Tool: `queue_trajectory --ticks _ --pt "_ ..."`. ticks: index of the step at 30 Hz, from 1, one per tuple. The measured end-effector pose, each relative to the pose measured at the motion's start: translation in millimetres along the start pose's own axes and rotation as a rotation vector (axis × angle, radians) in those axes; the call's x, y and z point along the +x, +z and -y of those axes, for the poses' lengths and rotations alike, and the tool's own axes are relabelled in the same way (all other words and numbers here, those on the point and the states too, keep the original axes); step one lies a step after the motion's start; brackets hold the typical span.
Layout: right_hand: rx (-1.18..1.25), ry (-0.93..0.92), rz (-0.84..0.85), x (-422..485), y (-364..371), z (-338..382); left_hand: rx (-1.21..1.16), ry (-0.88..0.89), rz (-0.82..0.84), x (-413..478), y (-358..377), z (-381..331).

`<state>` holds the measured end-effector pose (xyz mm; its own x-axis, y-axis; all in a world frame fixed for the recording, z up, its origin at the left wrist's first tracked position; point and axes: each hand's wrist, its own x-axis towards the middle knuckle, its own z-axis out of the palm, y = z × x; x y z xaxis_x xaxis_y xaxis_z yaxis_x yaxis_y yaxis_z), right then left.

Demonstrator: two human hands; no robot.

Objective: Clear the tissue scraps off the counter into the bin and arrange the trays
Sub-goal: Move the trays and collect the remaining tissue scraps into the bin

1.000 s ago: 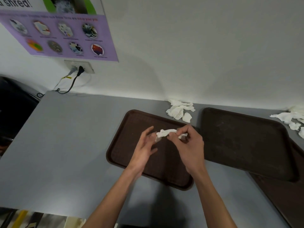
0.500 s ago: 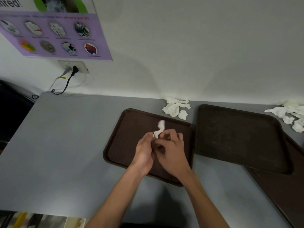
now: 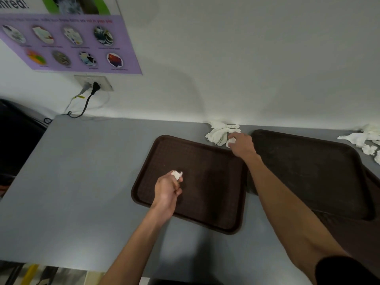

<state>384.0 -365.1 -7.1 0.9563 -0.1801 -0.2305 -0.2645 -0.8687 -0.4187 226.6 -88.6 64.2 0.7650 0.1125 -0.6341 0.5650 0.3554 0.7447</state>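
Note:
My left hand (image 3: 167, 189) hovers over the near brown tray (image 3: 207, 182), fingers closed on a small white tissue wad (image 3: 177, 174). My right hand (image 3: 242, 145) reaches past that tray's far right corner and pinches a tissue scrap (image 3: 230, 141) at the edge of a white tissue pile (image 3: 219, 132) by the wall. A second, darker tray (image 3: 308, 171) lies to the right, partly under my right forearm. More tissue scraps (image 3: 364, 140) lie at the far right of the grey counter (image 3: 82, 182).
A third brown tray (image 3: 370, 202) shows under the dark tray at the right edge. A wall outlet (image 3: 93, 83) with plugged cords and a purple poster (image 3: 65, 42) are on the wall at left. A dark object (image 3: 16, 140) stands beyond the counter's left edge.
My hands, joined over the near tray, have parted. The left keeps the tissue wad; the right has reached forward to the tissue pile by the wall.

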Motion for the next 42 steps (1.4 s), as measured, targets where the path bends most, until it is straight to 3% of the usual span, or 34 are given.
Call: queue_trajectory --ticks 4,8,13,16,21,28,33,37,42 --pt "0.045 0.109 -0.061 10 16 -9 0.001 0.011 0.021 -2 -11 -1" --pt "0.058 0.138 -0.144 4 18 0 0.073 0.03 -0.064 -3 -29 0" --pt "0.266 -0.022 -0.338 -53 14 47 -0.029 0.104 -0.138 -14 -61 2" --pt "0.404 -0.146 -0.343 -122 22 94 -0.018 0.163 -0.163 -23 -95 8" --pt "0.602 -0.292 -0.182 -244 69 172 -0.102 0.213 -0.13 -49 -178 19" --pt "0.709 -0.34 0.13 -412 181 255 0.184 0.258 -0.268 -115 -338 55" --pt "0.651 -0.308 0.241 -515 251 290 0.063 0.106 -0.324 -160 -449 94" --pt "0.579 -0.26 0.359 -575 308 305 0.229 -0.102 -0.344 -178 -533 146" --pt "0.424 -0.239 0.479 -618 381 306 0.285 -0.117 -0.329 -190 -592 205"
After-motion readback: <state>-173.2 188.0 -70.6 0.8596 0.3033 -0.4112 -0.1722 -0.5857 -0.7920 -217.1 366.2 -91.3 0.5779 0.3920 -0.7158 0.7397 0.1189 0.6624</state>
